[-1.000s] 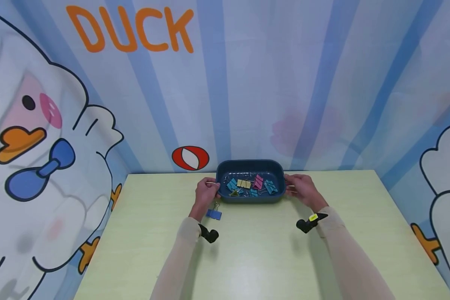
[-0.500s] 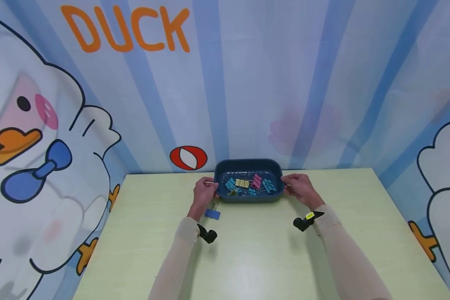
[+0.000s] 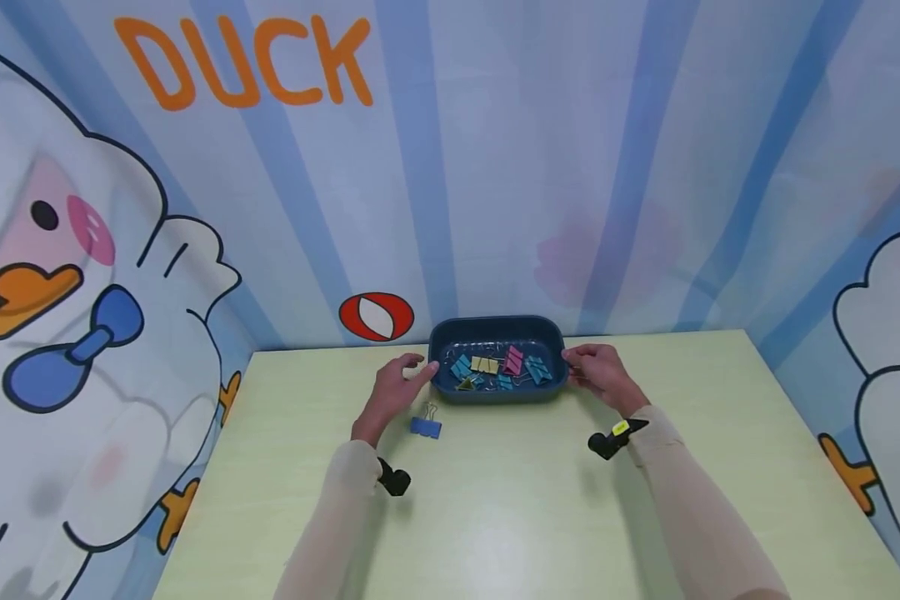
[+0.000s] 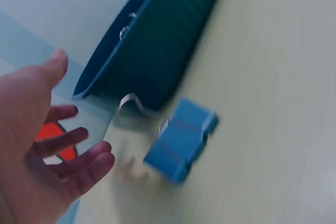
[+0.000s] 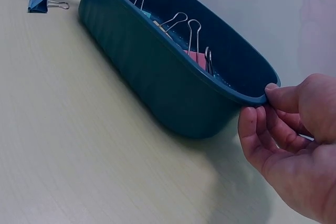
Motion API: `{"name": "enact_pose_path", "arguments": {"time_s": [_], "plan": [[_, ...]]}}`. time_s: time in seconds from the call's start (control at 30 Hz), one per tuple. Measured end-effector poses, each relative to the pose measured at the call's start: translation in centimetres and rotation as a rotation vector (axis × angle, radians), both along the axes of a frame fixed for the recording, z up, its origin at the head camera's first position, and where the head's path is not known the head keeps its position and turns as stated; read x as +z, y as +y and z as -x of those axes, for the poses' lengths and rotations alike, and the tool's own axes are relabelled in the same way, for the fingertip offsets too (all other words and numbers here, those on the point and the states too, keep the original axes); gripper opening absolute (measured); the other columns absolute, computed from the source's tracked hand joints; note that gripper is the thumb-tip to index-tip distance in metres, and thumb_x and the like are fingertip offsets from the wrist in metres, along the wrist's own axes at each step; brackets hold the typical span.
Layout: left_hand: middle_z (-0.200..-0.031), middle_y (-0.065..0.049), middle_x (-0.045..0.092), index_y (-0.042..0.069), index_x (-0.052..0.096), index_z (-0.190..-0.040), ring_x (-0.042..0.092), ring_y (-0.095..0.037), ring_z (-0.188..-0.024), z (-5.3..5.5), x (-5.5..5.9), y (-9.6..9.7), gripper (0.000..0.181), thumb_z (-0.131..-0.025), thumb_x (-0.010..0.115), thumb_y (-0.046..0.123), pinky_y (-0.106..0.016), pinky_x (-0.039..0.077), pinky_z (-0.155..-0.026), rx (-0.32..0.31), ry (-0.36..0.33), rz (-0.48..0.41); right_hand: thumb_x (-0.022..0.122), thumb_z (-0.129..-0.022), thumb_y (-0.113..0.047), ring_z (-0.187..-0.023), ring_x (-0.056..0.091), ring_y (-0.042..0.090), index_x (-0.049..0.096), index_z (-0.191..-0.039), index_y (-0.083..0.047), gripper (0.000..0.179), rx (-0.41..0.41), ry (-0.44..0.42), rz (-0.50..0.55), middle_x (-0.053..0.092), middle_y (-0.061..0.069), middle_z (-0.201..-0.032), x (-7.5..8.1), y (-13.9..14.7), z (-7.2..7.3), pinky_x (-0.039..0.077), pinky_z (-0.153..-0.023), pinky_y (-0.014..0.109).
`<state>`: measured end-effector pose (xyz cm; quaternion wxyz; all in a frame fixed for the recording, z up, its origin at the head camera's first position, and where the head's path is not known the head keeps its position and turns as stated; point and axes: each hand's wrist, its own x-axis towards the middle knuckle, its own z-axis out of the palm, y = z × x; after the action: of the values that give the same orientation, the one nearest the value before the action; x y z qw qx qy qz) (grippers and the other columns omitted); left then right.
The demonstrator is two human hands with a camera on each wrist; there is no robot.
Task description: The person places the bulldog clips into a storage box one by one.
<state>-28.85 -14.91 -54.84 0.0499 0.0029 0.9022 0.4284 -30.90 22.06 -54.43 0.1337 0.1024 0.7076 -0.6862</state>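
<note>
A dark blue bin (image 3: 498, 398) stands at the back of the table, with several binder clips inside. Among them are a pale yellow clip (image 3: 484, 365), a pink clip (image 3: 513, 362) and teal clips such as the teal clip (image 3: 537, 370). My right hand (image 3: 602, 373) pinches the bin's right rim between thumb and fingers, plain in the right wrist view. At the left end, my left hand (image 4: 37, 140) has its fingers spread apart and holds nothing, thumb near the rim. Just below that hand, a blue binder clip (image 3: 425, 427) lies on the table outside the bin.
The pale yellow table (image 3: 510, 517) ends at a printed curtain (image 3: 495, 167) right behind the bin. Both wrists carry small black cameras, such as the left wrist camera (image 3: 394, 479).
My left hand has let go of the bin's left rim and drawn back a little leftward, its fingers opening. The right hand keeps its hold on the bin.
</note>
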Motion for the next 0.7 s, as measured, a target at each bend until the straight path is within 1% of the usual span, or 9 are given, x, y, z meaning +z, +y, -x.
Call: {"name": "enact_pose_path", "arguments": {"time_s": [0.03, 0.1, 0.2, 0.27, 0.33, 0.43, 0.5, 0.53, 0.7], "plan": [[-0.148, -0.015, 0.055, 0.009, 0.057, -0.146, 0.051, -0.034, -0.134, -0.3, 0.1, -0.3, 0.067, -0.098, 0.066, 0.055, -0.055, 0.047, -0.108, -0.023, 0.015, 0.043, 0.060, -0.106, -0.012, -0.072, 0.061, 0.011, 0.056, -0.130, 0.014, 0.036, 0.002, -0.001, -0.002, 0.064, 0.008, -0.092, -0.1, 0.0, 0.0, 0.058, -0.068, 0.023], [-0.154, -0.014, 0.050, 0.013, 0.054, -0.150, 0.051, -0.035, -0.134, -0.9, -0.1, -0.8, 0.073, -0.094, 0.070, 0.057, -0.057, 0.048, -0.106, -0.066, 0.037, 0.116, 0.060, -0.106, -0.013, -0.072, 0.060, 0.011, 0.056, -0.130, 0.014, 0.036, 0.004, 0.002, -0.005, 0.064, 0.006, -0.092, -0.3, 0.1, 0.0, 0.058, -0.069, 0.023], [-0.156, -0.011, 0.048, 0.018, 0.053, -0.152, 0.060, -0.031, -0.122, -2.2, -0.6, -1.6, 0.078, -0.089, 0.076, 0.058, -0.053, 0.054, -0.099, -0.126, 0.077, 0.212, 0.060, -0.106, -0.012, -0.071, 0.060, 0.010, 0.055, -0.130, 0.015, 0.037, 0.006, 0.003, 0.000, 0.064, 0.005, -0.089, -0.5, 0.1, 0.1, 0.058, -0.069, 0.023], [-0.155, -0.008, 0.049, 0.021, 0.054, -0.151, 0.064, -0.028, -0.114, -3.1, -0.9, -2.0, 0.078, -0.087, 0.079, 0.058, -0.050, 0.056, -0.096, -0.165, 0.086, 0.258, 0.061, -0.106, -0.012, -0.071, 0.060, 0.011, 0.055, -0.130, 0.015, 0.036, 0.004, 0.006, 0.007, 0.063, 0.005, -0.088, -0.6, 0.1, 0.1, 0.058, -0.069, 0.023], [-0.153, -0.007, 0.051, 0.021, 0.055, -0.150, 0.063, -0.028, -0.117, -3.9, -1.2, -2.2, 0.076, -0.086, 0.081, 0.054, -0.051, 0.054, -0.100, -0.206, 0.098, 0.288, 0.060, -0.106, -0.011, -0.070, 0.060, 0.011, 0.055, -0.129, 0.015, 0.036, 0.006, 0.011, 0.011, 0.063, 0.005, -0.087, -0.5, 0.1, 0.1, 0.058, -0.068, 0.023], [-0.150, -0.008, 0.055, 0.019, 0.057, -0.148, 0.057, -0.030, -0.128, -5.1, -1.6, -2.4, 0.075, -0.085, 0.084, 0.050, -0.056, 0.049, -0.105, -0.257, 0.103, 0.325, 0.060, -0.106, -0.011, -0.070, 0.059, 0.011, 0.055, -0.130, 0.016, 0.037, 0.008, 0.022, 0.018, 0.063, 0.006, -0.089, -0.3, 0.0, 0.0, 0.057, -0.067, 0.023], [-0.148, -0.009, 0.057, 0.018, 0.058, -0.147, 0.053, -0.032, -0.134, -5.6, -2.0, -2.3, 0.074, -0.085, 0.085, 0.047, -0.059, 0.047, -0.106, -0.269, 0.107, 0.342, 0.060, -0.106, -0.011, -0.070, 0.059, 0.010, 0.054, -0.132, 0.016, 0.038, 0.009, 0.025, 0.019, 0.063, 0.007, -0.091, -0.3, 0.0, 0.0, 0.057, -0.066, 0.022], [-0.147, -0.009, 0.058, 0.018, 0.058, -0.147, 0.053, -0.033, -0.134, -5.9, -2.1, -2.3, 0.073, -0.085, 0.085, 0.045, -0.060, 0.046, -0.106, -0.266, 0.105, 0.351, 0.060, -0.106, -0.011, -0.070, 0.059, 0.010, 0.054, -0.132, 0.015, 0.038, 0.005, 0.023, 0.022, 0.063, 0.007, -0.092, -0.2, 0.0, 0.0, 0.057, -0.066, 0.022], [-0.142, -0.010, 0.062, 0.014, 0.060, -0.144, 0.059, -0.032, -0.128, -6.4, -3.0, -2.0, 0.063, -0.090, 0.083, 0.037, -0.056, 0.049, -0.105, -0.234, 0.098, 0.379, 0.060, -0.106, -0.012, -0.071, 0.060, 0.009, 0.052, -0.134, 0.016, 0.040, 0.010, 0.018, 0.029, 0.064, 0.007, -0.092, -0.4, 0.0, 0.0, 0.057, -0.067, 0.022]]}}
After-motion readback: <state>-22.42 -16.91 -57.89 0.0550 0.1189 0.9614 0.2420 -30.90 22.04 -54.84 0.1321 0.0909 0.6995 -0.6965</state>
